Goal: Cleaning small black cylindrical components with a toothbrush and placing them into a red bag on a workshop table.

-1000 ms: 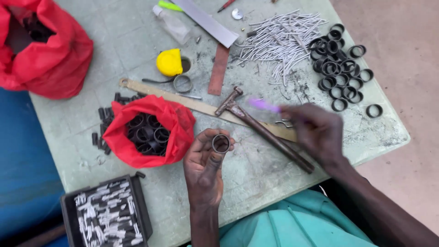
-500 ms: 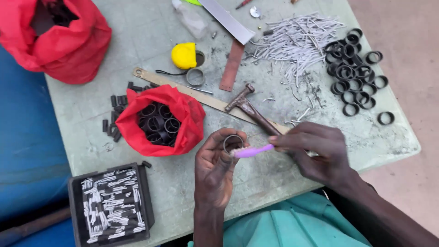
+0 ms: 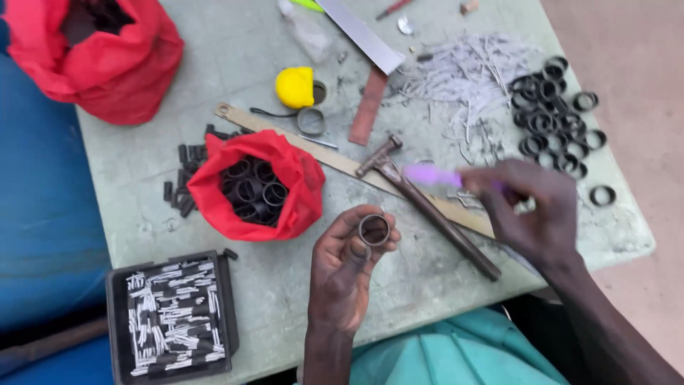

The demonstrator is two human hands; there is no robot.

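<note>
My left hand [image 3: 347,269] holds a short dark metal ring [image 3: 374,229] upright between thumb and fingers, above the table's near edge. My right hand [image 3: 534,214] grips a purple brush [image 3: 432,175], blurred with motion, up and to the right of the ring and apart from it. A rusty hammer [image 3: 427,205] lies diagonally on the table under the brush, across a long flat metal strip [image 3: 342,162].
A small red bag [image 3: 281,178] full of dark rings sits left of my left hand. A black tray [image 3: 169,314] of pale pins is at the lower left. Loose rings [image 3: 556,114] and pale pins [image 3: 467,71] lie at the back right, a large red bag [image 3: 92,50] back left.
Half a second ago the brush tip touched the ring in my left hand. My right hand has since swung the brush up and to the right, away from it.
</note>
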